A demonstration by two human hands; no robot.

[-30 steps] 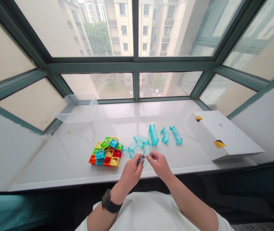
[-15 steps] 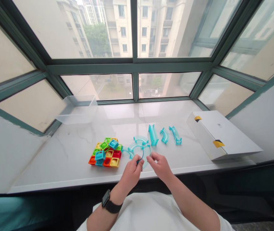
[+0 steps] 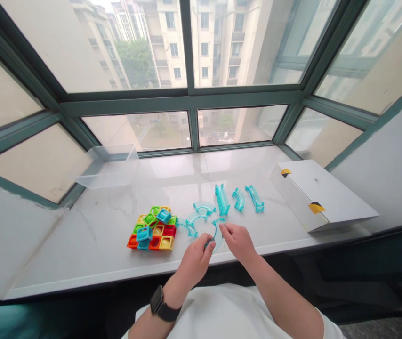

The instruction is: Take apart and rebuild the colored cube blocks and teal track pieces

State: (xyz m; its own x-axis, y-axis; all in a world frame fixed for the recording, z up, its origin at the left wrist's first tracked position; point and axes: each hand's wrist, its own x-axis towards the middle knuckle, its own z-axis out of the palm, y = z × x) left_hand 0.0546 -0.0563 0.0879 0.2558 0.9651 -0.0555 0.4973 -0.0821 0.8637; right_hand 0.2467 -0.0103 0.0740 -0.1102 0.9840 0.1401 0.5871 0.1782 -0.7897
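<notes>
A clear blue curved track piece [image 3: 218, 239] is between my two hands, just above the counter's front part. My left hand [image 3: 196, 256], with a black watch on its wrist, pinches its lower end between thumb and fingers. On the right side of the piece, my right hand [image 3: 238, 241] has its thumb and fingertips closed on the edge. Just beyond my hands lie more curved track pieces [image 3: 204, 207], close together. To their left sits a stack of red, yellow, green and blue block frames [image 3: 153, 230].
Toward the window lie a bundle of straight track pieces [image 3: 221, 199], a small curved piece [image 3: 238, 199] and a longer piece [image 3: 255, 198]. A clear plastic bin [image 3: 107, 180] stands at back left. A white box [image 3: 328, 195] is on the right of the marble counter [image 3: 81, 245].
The held track piece has come away from the other curved pieces, leaving a gap between them. It has tilted slightly in my hands. The view has shifted a little.
</notes>
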